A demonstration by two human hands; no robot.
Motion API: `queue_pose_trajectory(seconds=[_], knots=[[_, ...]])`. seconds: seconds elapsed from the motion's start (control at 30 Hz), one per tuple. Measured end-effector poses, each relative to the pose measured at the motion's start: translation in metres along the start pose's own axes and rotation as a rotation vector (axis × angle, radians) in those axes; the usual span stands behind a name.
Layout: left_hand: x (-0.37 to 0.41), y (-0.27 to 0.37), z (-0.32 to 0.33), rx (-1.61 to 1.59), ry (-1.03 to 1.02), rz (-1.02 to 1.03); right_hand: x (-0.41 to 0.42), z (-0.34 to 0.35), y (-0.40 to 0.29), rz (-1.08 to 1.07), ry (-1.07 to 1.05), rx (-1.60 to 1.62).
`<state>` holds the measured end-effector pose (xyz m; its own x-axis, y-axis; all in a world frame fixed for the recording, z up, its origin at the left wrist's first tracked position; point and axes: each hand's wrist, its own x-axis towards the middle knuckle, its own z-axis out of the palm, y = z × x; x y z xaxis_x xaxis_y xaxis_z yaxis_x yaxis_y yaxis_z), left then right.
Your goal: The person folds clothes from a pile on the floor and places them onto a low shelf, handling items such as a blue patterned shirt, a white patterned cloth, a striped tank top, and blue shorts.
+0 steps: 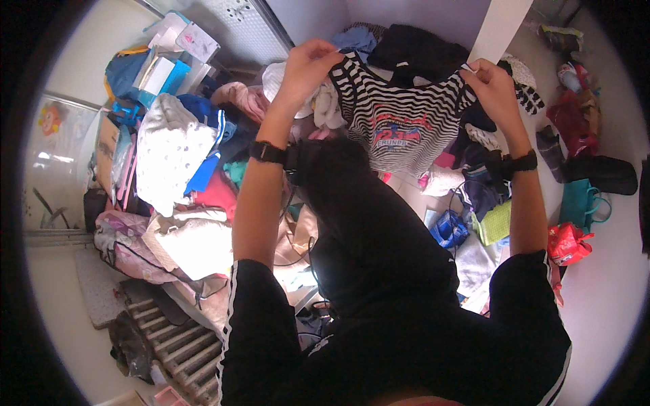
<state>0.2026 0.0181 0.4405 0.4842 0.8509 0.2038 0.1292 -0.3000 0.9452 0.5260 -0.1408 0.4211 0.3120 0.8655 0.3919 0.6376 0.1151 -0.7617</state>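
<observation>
A black-and-white striped sleeveless top [406, 119] with a red and blue print on its front hangs spread between my two hands. My left hand [311, 68] pinches its left shoulder strap, and my right hand [488, 83] pinches the strap on the right. Both arms reach forward, with a black band on each wrist. Behind the top's neckline lies black clothing [416, 48]. The lower hem hangs above the floor, just beyond my black-clad leg [376, 228].
Heaped clothes surround me, including a white patterned cloth [172, 147] and a cream bag [198, 243] at left. A radiator [177, 345] stands lower left. On the right are a green cloth [495, 223], a teal bag [576, 205] and a red plastic bag [569, 243].
</observation>
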Motion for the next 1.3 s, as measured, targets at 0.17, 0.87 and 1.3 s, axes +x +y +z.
queue_pose_trajectory(seconds=[0.17,0.87,1.3], knots=[[-0.009,-0.015,0.019,0.013,0.058,-0.079,-0.010,0.010,-0.007,0.134,-0.077,-0.150],[-0.036,0.010,0.079,0.160,-0.286,0.179,-0.018,0.085,-0.032,0.212,-0.260,0.488],[-0.043,0.020,0.080,0.208,-0.209,0.332,-0.028,0.085,-0.055,0.217,-0.267,0.814]])
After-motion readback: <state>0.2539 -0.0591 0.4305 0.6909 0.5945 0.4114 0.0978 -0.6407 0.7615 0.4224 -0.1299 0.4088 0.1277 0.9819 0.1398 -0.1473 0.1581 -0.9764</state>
